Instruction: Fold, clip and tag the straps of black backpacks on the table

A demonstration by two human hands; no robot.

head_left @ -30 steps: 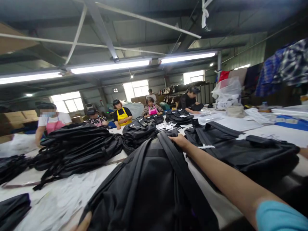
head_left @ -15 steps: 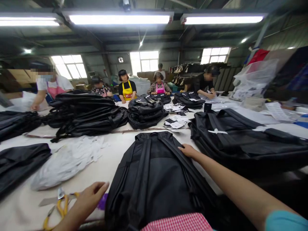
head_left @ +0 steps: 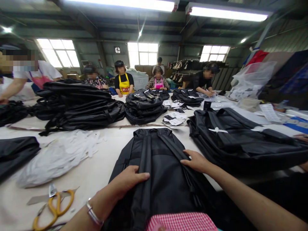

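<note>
A black backpack (head_left: 166,183) lies in front of me with its back panel up and its top end pointing away. My left hand (head_left: 128,179) is closed on the left shoulder strap (head_left: 145,154), thumb across it and fingers partly hidden. On the other side, my right hand (head_left: 197,162) pinches the edge of the right shoulder strap (head_left: 172,146) between thumb and fingers. A red-and-white checked cloth (head_left: 181,222) covers the backpack's near end. Left of my left forearm, yellow-handled scissors (head_left: 56,205) rest on the table.
A bundle of white strips (head_left: 60,157) lies on the table (head_left: 93,173) at left. Stacked black bags (head_left: 79,106) stand beyond, with paper tags (head_left: 174,118) beside them. More backpacks (head_left: 243,141) are piled at right. Several people work around the far side; another person's hand shows at the right edge.
My left hand has moved right and forward from beside the backpack onto its left strap. My right hand has slid slightly nearer along the right strap. The view has shifted a little.
</note>
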